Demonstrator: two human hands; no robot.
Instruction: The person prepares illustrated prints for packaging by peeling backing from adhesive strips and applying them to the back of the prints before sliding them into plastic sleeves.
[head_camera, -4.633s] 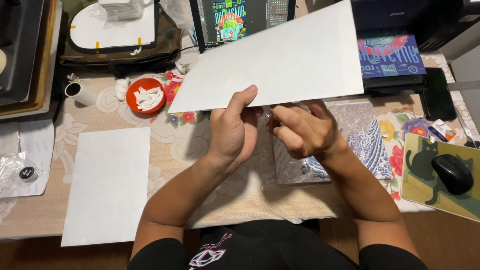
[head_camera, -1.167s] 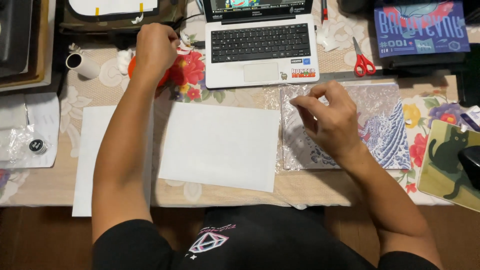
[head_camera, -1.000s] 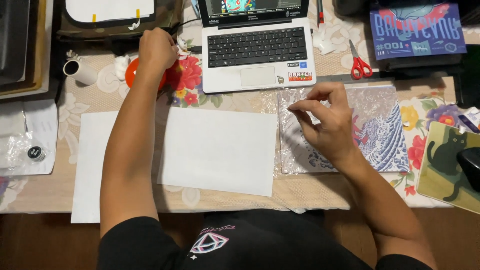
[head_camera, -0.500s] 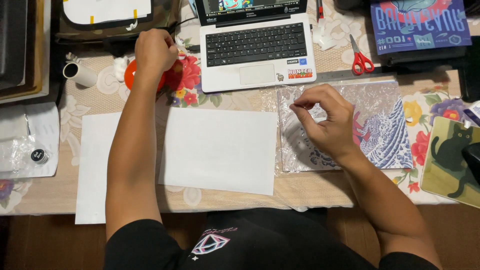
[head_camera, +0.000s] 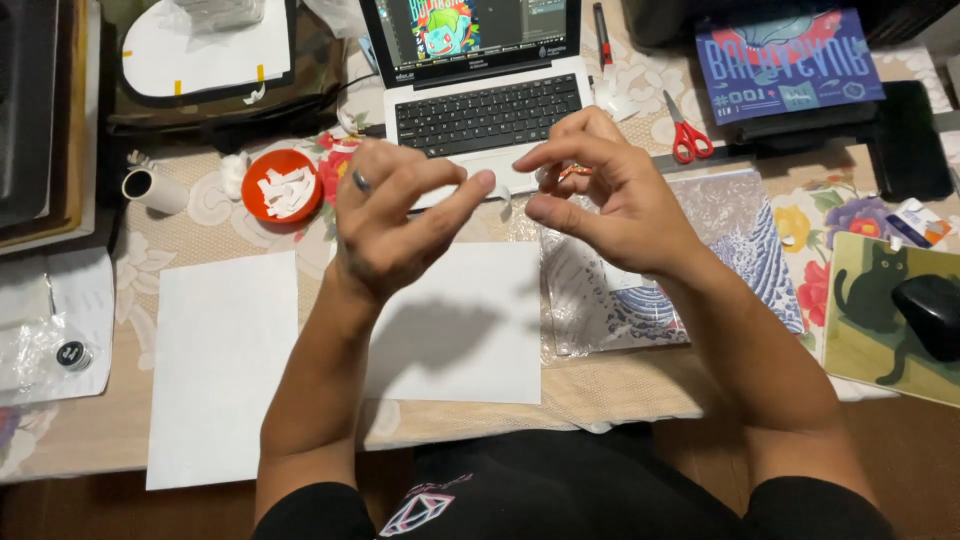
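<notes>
Both my hands are raised above the table in front of the laptop (head_camera: 480, 100). My left hand (head_camera: 395, 225) pinches a small white piece (head_camera: 504, 197) between thumb and forefinger. My right hand (head_camera: 610, 195) is just right of it, fingers curled and apart, its fingertips close to the piece; I see nothing in it. Below the hands a white sheet (head_camera: 470, 340) lies flat on the tablecloth. A red bowl (head_camera: 283, 187) with several small white pieces stands to the left of my left hand.
A second white sheet (head_camera: 220, 370) lies at the left. A clear sleeve with a wave print (head_camera: 720, 250) lies under my right forearm. Red scissors (head_camera: 685, 137), a blue booklet (head_camera: 790, 60), a mouse (head_camera: 930, 312) on a cat pad, a small white roll (head_camera: 152, 188).
My left hand has come away from the red bowl towards the middle with a small white piece. My right hand has lifted off the clear sleeve to meet it.
</notes>
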